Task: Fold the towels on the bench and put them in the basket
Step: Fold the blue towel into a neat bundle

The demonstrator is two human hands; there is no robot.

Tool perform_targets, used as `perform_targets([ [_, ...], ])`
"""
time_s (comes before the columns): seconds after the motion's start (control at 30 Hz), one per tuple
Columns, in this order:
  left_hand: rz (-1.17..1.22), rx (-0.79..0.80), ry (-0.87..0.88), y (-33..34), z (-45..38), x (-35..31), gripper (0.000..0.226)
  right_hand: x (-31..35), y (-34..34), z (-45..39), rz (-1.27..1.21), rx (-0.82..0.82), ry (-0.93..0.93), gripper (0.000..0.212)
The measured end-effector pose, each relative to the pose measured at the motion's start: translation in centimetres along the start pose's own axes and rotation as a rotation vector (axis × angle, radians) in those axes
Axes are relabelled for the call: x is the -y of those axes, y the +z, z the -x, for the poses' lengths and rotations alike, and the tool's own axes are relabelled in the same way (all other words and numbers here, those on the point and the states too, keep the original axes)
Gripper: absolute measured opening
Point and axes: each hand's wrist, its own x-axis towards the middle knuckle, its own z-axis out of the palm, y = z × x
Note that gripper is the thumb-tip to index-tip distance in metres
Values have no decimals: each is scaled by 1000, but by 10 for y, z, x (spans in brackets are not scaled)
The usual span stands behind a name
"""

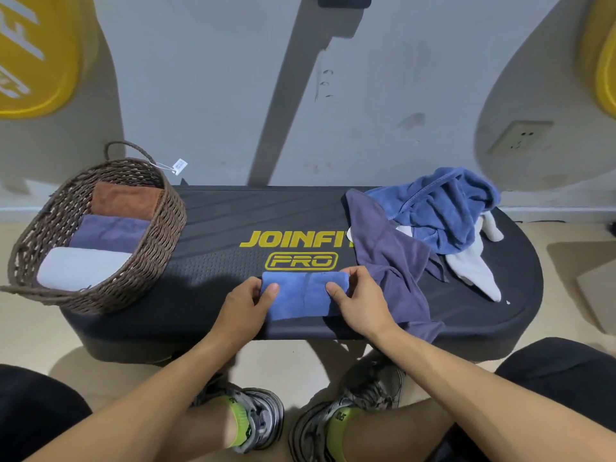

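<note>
2 hands (248, 303) (358, 300) gripping blue towel (303, 296) ends

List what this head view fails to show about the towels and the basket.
- Basket: its floor and anything beneath the three folded towels, hidden by them.
- Tag on the basket handle: print too small.
- White towel: mostly buried under the blue towel.
- Folded blue towel: its ends, covered by the left hand and right hand.
</note>
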Motion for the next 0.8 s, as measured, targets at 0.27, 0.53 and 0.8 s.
perform_targets([
  [0.27,-292,-69,-97,16,0,-10,45,-5,7,-4,138,14,-109,25],
  [0.53,-330,-50,-98,7,-2,-8,45,-13,3,-4,279,41,-166,37],
  [0.8,-602,5,-160,-9,-8,-10,57,-9,3,-12,368,66,-94,43],
])
